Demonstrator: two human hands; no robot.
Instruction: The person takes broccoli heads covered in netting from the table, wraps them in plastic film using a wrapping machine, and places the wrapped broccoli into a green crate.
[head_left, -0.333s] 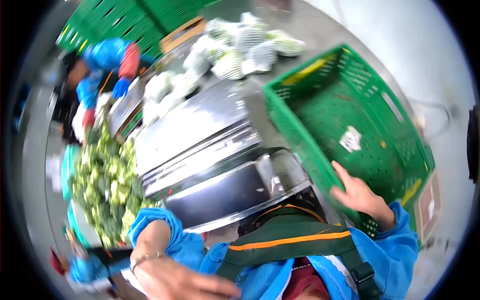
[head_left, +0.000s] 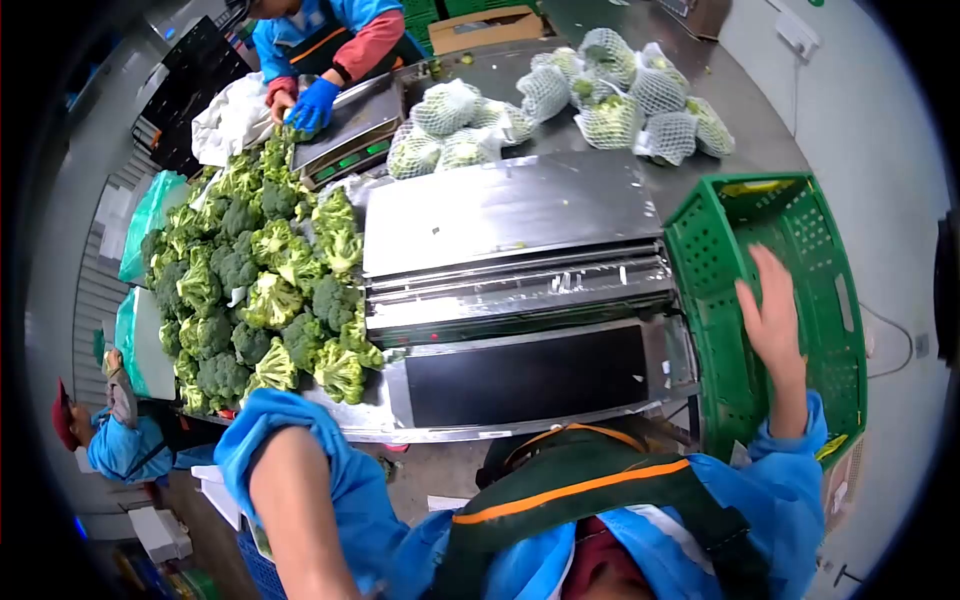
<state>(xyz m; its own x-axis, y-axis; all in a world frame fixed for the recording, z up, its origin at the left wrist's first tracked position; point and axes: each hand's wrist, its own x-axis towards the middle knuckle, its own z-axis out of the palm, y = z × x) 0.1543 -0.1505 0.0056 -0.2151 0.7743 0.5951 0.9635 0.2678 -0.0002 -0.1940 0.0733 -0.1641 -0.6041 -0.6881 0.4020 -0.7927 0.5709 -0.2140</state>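
My right hand (head_left: pixel 772 312) is over the green crate (head_left: pixel 712 330) at the right, fingers spread and nothing in them. Of my left arm only the forearm shows at the bottom; the left hand itself is out of the frame. In front of my body stands a metal wrapping machine (head_left: pixel 510 215) with a black plate (head_left: pixel 528 375). A large heap of broccoli (head_left: pixel 235 265) lies to its left. Behind the machine sit broccoli heads in white foam nets (head_left: pixel 465 125), and more netted heads (head_left: pixel 610 120) lie further right.
Across the table a co-worker with a blue glove (head_left: pixel 315 104) handles broccoli beside a metal scale (head_left: pixel 350 125). Another person in blue (head_left: pixel 130 447) is at the lower left. A cardboard box (head_left: pixel 485 30) stands at the back. A wall (head_left: pixel 850 110) rises at the right.
The view has swung and levelled, showing more of the broccoli and table. My left hand has dropped out of the bottom of the frame. My right hand has lifted off the crate's near rim.
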